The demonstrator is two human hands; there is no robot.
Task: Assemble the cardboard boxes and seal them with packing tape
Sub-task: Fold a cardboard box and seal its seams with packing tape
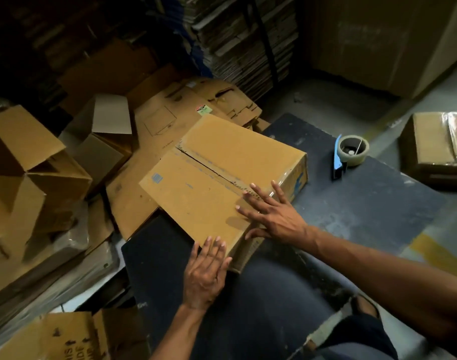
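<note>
One cardboard box on the dark tabletop; left hand and right hand pressing flat, fingers straight. Tape dispenser well apart. Risk: untaped flaps springing open on release.

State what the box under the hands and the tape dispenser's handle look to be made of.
Box: brown corrugated cardboard, matte; creased flaps and a raw centre seam show it. Tape dispenser: the blue handle looks like plastic, smooth; the roll on it seems glossy clear or tan film, though that is hard to tell.

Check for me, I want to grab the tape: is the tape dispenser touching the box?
Apart. The head view shows bare dark mat between the tape dispenser and the box.
</note>
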